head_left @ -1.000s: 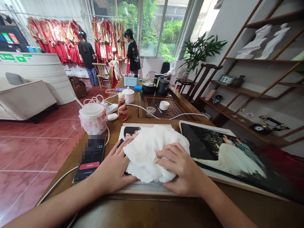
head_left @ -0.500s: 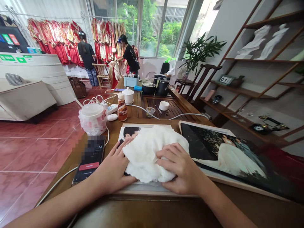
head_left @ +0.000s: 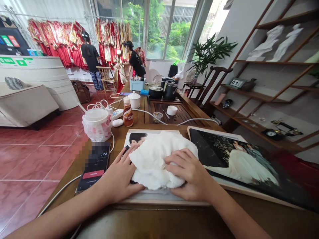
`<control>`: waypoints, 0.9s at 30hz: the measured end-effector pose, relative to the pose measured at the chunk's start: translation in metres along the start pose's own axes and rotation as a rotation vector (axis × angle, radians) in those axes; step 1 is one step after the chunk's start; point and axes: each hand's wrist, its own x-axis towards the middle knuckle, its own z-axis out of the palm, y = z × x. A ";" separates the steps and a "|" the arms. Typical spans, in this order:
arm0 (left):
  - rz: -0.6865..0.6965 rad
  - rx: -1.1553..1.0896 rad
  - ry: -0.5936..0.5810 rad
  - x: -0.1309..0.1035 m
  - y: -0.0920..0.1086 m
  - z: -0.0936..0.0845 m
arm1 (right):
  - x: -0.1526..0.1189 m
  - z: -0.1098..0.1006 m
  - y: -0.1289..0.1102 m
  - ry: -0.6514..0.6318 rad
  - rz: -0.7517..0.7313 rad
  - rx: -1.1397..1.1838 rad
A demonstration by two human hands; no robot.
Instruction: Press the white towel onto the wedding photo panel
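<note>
Wooden table (head_left: 149, 222) seen from above, with a crumpled white cloth (head_left: 161, 159) on top of a framed photo (head_left: 164, 200), directly in front of the wearer. Left hand (head_left: 122, 176) palm down at the left edge of the cloth, fingers apart, holding nothing visibly, thumb beside the near edge. Right hand (head_left: 190, 176) on the right part of the cloth, fingers bent over the soft folds, thumb low near the frame's near side; impossible to tell whether gripping or only resting.

Judging from this view, cloth placed on the photo and both hands in position, but stage of work uncertain: cloth neither spread smooth nor folded neatly, and much of the photo hidden beneath, so condition of that surface unknown. Dark hair in the photo visible past the far left edge of the cloth.

To the right, a second framed photo (head_left: 244, 166), uncovered, with a pale gown in the picture. To the left, a phone (head_left: 98, 162), lying near a plastic-wrapped tub (head_left: 97, 122). Beyond, a brown bottle (head_left: 128, 114), upright.
</note>
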 end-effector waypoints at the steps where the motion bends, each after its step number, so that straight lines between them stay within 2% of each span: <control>1: -0.009 -0.005 0.006 0.001 0.001 -0.001 | 0.000 -0.001 0.003 0.008 0.010 -0.018; 5: -0.042 -0.025 0.006 0.004 0.008 -0.008 | -0.001 -0.003 0.008 0.034 0.058 -0.067; 11: -0.006 0.000 -0.020 0.002 0.001 -0.002 | 0.000 0.001 -0.002 -0.022 -0.005 0.031; 18: -0.053 -0.016 -0.007 0.004 0.007 -0.007 | -0.001 -0.003 0.009 0.027 0.059 -0.061; 24: -0.016 0.009 -0.052 0.002 0.002 -0.003 | 0.000 -0.001 -0.003 -0.019 -0.010 0.036; 27: -0.015 0.011 -0.053 0.002 0.002 -0.002 | -0.001 -0.001 0.001 -0.012 -0.005 0.026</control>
